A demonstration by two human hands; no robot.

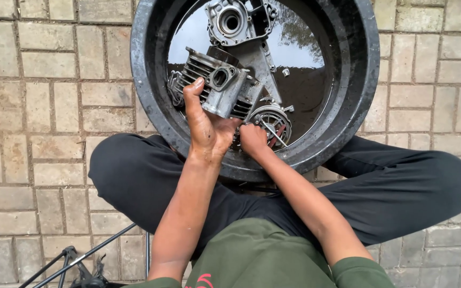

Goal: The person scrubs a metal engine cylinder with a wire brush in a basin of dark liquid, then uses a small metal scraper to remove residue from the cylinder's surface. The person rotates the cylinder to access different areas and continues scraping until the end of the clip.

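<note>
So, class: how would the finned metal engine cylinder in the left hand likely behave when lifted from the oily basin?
The finned cylinder looks like solid cast metal, so probably heavy and stiff. The basin holds dark liquid, so it may be slippery. The left hand grips its fins, which likely help hold.

Packages: you had none in view.
Labels: none showed on anything before you.
Signs: none stood on the paving or elsewhere in view.
Screens: none were in view.
Printed marks: only a small red mark (203,281) showed, on the green shirt at the bottom edge of your view; it was cut off by the frame, too partial to tell its shape.
</note>
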